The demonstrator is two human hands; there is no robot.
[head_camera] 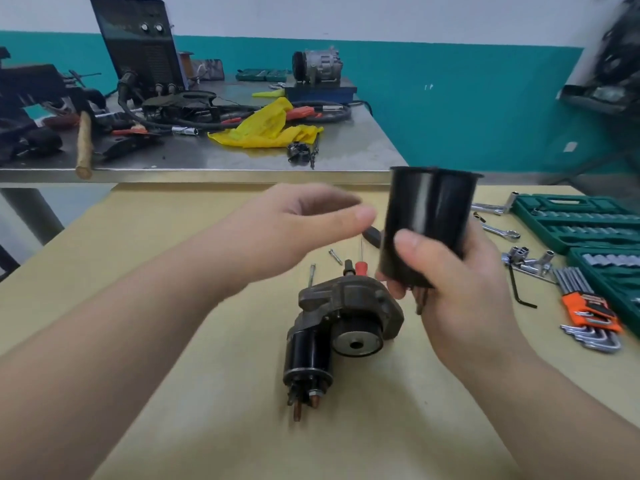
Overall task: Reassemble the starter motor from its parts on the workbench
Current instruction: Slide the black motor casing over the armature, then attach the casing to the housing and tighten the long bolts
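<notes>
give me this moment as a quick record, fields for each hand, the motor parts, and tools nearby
right hand: right hand grips the black cylindrical housing, held upright above the bench
left hand: left hand in the air beside the housing, holding nothing, fingers loosely curled
motor body: starter body with solenoid lies on the tan bench top, below the hands
loose parts: long bolt and a small screw behind the body
tools: hex key set and socket case on the right

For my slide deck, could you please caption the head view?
Right hand holds black motor housing above starter drive assembly on workbench; left hand hovers alongside.
</notes>
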